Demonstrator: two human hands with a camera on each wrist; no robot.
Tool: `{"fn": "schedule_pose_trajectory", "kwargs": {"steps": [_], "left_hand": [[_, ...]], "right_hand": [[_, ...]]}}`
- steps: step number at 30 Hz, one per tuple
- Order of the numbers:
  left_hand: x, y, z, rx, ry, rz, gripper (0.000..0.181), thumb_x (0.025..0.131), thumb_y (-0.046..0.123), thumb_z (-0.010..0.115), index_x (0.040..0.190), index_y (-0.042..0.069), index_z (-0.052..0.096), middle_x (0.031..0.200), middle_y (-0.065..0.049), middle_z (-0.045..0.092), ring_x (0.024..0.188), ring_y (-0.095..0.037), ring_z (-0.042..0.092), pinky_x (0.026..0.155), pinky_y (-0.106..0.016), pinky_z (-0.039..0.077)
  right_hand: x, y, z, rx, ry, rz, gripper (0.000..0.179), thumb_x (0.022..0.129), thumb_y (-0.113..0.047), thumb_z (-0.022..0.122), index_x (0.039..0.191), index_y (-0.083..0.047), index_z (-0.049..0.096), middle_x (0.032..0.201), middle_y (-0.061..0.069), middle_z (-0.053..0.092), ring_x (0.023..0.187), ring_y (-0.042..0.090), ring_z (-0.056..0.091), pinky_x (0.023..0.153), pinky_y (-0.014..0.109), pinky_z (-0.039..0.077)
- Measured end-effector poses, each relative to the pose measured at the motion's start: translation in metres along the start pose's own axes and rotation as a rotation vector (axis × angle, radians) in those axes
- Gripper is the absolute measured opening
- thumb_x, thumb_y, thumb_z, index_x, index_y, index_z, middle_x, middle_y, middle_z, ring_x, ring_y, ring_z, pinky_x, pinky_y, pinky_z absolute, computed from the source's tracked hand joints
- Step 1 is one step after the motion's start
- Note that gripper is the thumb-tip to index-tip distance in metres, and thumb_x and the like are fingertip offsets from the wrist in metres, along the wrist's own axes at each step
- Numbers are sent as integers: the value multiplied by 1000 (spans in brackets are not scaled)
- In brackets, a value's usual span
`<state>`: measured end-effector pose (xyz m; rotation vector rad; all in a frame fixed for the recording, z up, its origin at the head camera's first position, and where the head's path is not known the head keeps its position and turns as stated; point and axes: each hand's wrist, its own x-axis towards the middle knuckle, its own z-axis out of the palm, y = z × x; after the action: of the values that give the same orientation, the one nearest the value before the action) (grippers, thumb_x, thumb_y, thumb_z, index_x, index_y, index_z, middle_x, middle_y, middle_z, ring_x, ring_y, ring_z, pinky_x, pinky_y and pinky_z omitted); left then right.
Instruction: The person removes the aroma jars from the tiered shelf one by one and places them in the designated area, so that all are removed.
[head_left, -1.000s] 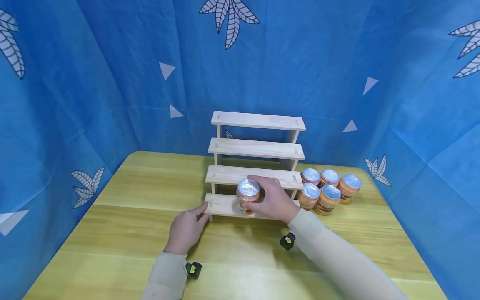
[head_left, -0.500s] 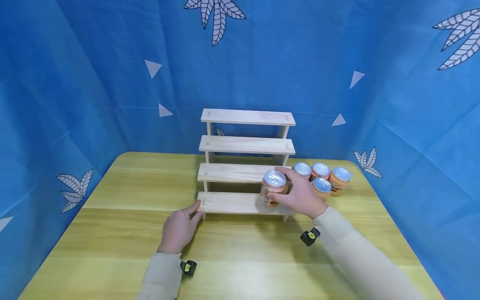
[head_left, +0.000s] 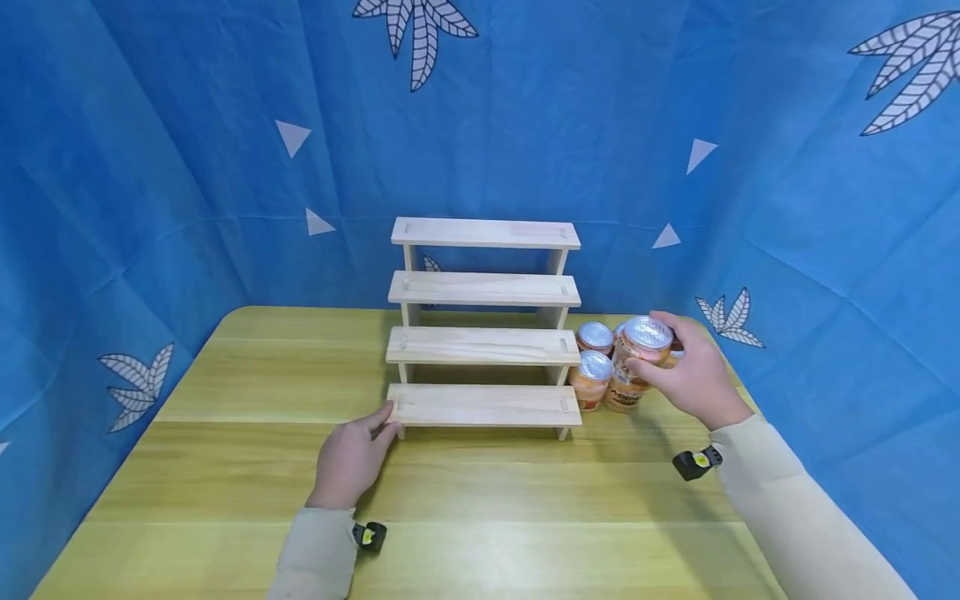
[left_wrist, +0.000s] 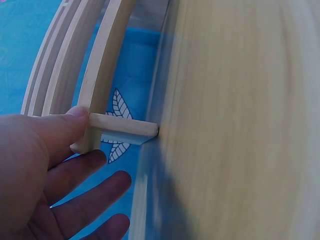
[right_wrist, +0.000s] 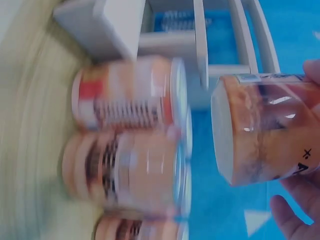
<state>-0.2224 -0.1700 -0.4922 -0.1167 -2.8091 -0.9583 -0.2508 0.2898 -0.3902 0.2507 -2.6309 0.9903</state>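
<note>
A pale wooden shelf [head_left: 483,404] with stepped boards stands on the table. At the left end of its lowest board, my left hand [head_left: 349,461] pinches the board, thumb [left_wrist: 75,112] on one face and index finger on the other; the remaining fingers are spread. Right of the shelf, my right hand [head_left: 697,371] grips a can [right_wrist: 272,127] with a silver lid and orange label by its sides. That can is raised above the group of similar cans [head_left: 591,379] and hides some of them in the head view. Its base faces the standing cans in the right wrist view.
The yellow wood-grain table [head_left: 480,508] reaches back to a blue curtain [head_left: 495,125] with white leaf prints, which also encloses both sides. The grouped cans stand close against the shelf's right side.
My right hand has carried the can off the lowest board, rightward to over the other cans. My left hand stays at the board's left end. The head view has turned slightly right.
</note>
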Motion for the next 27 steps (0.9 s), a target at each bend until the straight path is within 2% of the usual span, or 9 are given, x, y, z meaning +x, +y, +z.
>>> {"fn": "schedule_pose_trajectory", "kwargs": {"steps": [6, 11, 13, 18, 20, 23, 27], "left_hand": [[2, 1, -1, 4, 11, 1, 42, 97, 33, 69, 136, 17, 64, 131, -18, 63, 39, -11, 30, 43, -30, 35], [0, 0, 0, 2, 3, -8, 43, 97, 33, 70, 136, 18, 63, 130, -18, 63, 39, -11, 30, 44, -30, 35], [-1, 1, 0, -1, 2, -11, 43, 97, 33, 70, 136, 18, 63, 131, -17, 63, 40, -11, 30, 45, -30, 35], [-3, 1, 1, 2, 5, -15, 42, 97, 32, 70, 136, 18, 64, 131, -16, 63, 44, -14, 33, 46, -31, 35], [-3, 2, 0, 5, 4, -18, 42, 96, 31, 71, 136, 18, 64, 131, -15, 63, 45, -15, 34, 47, -32, 35], [-4, 3, 0, 5, 5, -19, 42, 96, 29, 71, 135, 17, 64, 130, -15, 64, 47, -16, 34, 47, -32, 34], [-3, 3, -1, 4, 7, -11, 41, 96, 29, 72, 135, 16, 65, 129, -15, 65, 46, -15, 35, 48, -32, 35]], "right_hand": [[-5, 23, -17, -58, 78, 48, 78, 88, -28, 79, 150, 0, 41, 128, 24, 54, 107, 38, 55, 79, 36, 46], [-10, 39, -21, -72, 77, 87, 76, 89, -29, 77, 149, 0, 41, 130, 26, 52, 107, 39, 53, 78, 43, 46], [-12, 44, -21, -63, 72, 111, 75, 90, -30, 76, 150, -1, 41, 130, 25, 52, 107, 39, 53, 78, 41, 47], [-16, 54, -24, -27, 86, 165, 74, 91, -30, 74, 151, -4, 40, 129, 26, 54, 107, 38, 55, 69, 18, 46], [-18, 56, -24, -31, 87, 172, 75, 91, -29, 74, 152, -3, 39, 129, 28, 54, 108, 40, 56, 67, 14, 45], [-21, 61, -23, -46, 69, 191, 79, 91, -31, 75, 153, -1, 36, 132, 30, 52, 110, 43, 57, 68, 21, 49], [-27, 71, -13, -47, 33, 213, 82, 91, -33, 74, 153, 1, 34, 135, 31, 51, 113, 45, 56, 77, 44, 54]]}}
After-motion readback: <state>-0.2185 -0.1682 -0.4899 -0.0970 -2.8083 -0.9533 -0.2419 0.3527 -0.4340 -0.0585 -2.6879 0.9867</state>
